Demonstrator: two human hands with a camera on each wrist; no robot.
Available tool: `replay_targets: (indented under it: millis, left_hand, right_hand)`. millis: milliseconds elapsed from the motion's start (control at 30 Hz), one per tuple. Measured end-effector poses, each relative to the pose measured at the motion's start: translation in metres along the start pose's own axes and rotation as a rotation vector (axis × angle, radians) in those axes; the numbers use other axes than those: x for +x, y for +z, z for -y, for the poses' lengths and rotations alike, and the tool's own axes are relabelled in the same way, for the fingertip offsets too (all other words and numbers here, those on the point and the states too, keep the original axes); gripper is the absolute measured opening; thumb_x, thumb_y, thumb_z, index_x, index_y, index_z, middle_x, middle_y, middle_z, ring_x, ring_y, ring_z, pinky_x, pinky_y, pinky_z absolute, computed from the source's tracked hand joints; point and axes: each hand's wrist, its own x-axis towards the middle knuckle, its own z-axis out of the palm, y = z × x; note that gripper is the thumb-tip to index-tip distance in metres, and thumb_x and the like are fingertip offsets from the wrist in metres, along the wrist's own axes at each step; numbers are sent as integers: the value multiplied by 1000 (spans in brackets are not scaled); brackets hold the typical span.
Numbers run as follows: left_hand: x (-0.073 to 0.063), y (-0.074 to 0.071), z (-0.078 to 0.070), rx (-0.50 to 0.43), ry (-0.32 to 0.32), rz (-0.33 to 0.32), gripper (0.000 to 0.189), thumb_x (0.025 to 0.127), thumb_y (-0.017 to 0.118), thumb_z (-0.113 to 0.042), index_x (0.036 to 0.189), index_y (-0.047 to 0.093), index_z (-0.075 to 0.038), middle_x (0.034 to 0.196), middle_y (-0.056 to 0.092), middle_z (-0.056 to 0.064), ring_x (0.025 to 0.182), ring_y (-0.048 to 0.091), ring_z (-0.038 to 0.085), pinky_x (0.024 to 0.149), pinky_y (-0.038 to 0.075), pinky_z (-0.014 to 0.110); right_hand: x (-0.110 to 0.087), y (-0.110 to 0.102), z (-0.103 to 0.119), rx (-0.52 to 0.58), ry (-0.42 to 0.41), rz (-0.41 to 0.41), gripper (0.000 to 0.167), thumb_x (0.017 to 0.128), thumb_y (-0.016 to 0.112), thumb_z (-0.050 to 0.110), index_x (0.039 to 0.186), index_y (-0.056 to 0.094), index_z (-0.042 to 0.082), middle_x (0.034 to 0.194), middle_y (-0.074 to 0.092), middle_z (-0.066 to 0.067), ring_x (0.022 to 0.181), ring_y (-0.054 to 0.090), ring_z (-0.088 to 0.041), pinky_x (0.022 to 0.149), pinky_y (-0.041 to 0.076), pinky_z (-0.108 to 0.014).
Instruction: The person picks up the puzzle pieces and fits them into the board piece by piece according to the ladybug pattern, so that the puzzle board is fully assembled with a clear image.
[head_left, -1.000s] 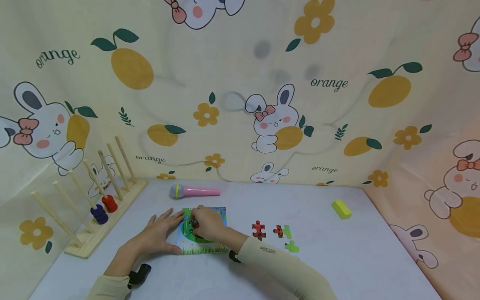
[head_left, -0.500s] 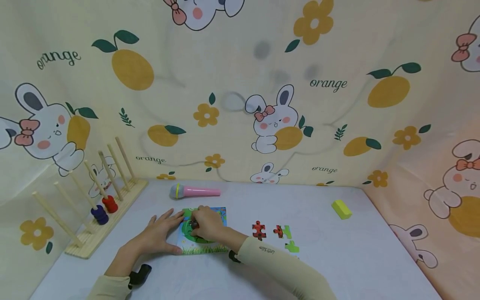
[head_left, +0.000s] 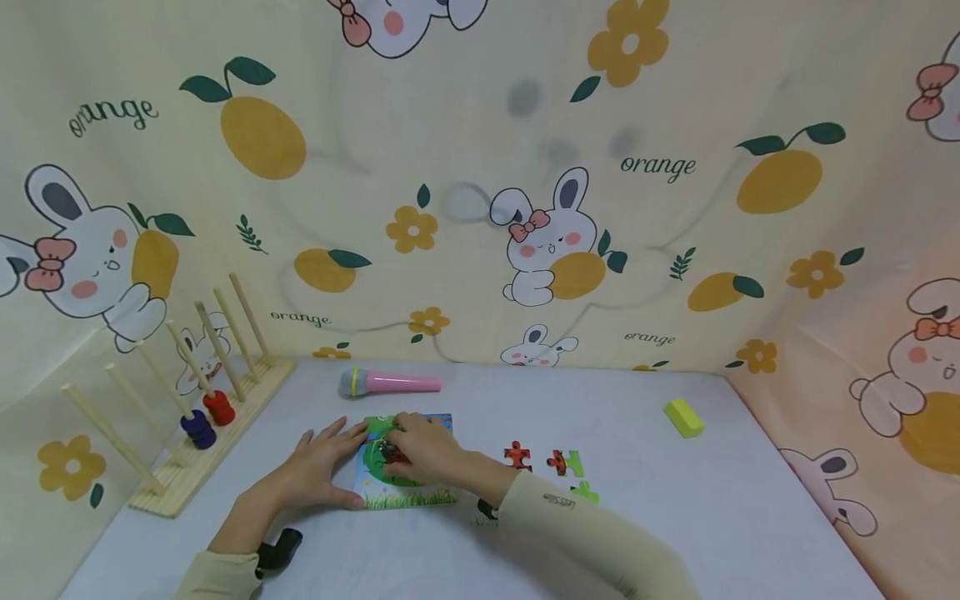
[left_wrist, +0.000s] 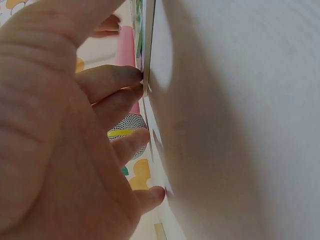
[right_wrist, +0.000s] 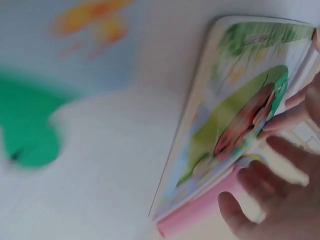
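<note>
While the left hand (head_left: 318,471) rests at the left edge of the puzzle board (head_left: 405,501), we see its fingers spread, with the thumb at the board's near corner. Over the board we see the right hand (head_left: 427,450), its fingers apart and loosely bent around the red ladybird picture (right_wrist: 240,125). To the board's right we find a red jigsaw piece (head_left: 517,455), a red-and-green piece (head_left: 564,463) and a green piece (head_left: 585,490); behind it, a pink toy microphone (head_left: 401,383); to its left, a wooden peg rack (head_left: 223,440).

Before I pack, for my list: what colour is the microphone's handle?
The handle is pink, clearest in the head view.
</note>
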Motion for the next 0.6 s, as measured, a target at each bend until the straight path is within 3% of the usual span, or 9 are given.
replay_targets:
  millis: [100, 233, 600]
  left_hand:
    - [0, 0, 0, -4, -5, 8, 109, 65, 83, -63, 148, 46, -4, 158, 36, 14, 146, 19, 49, 103, 10, 82]
    - [0, 1, 1, -4, -6, 14, 109, 65, 82, -64, 148, 46, -4, 158, 36, 14, 146, 18, 49, 104, 10, 81]
    - [0, 1, 1, -8, 16, 0, 107, 65, 83, -63, 146, 48, -2, 157, 38, 15, 145, 20, 50, 102, 11, 83]
  right_hand:
    - [-11, 1, -3, -118, -72, 104, 67, 97, 51, 59, 150, 46, 19, 160, 33, -4, 146, 31, -22, 112, 35, -53]
    - [-24, 5, -7, -111, -120, 189, 75, 97, 41, 65, 158, 30, 22, 167, 15, 0, 153, 12, -24, 116, 21, -62]
    - [-32, 12, -6, -71, -145, 216, 78, 97, 35, 69, 160, 22, 24, 168, 9, 3, 153, 5, -25, 116, 14, -66]
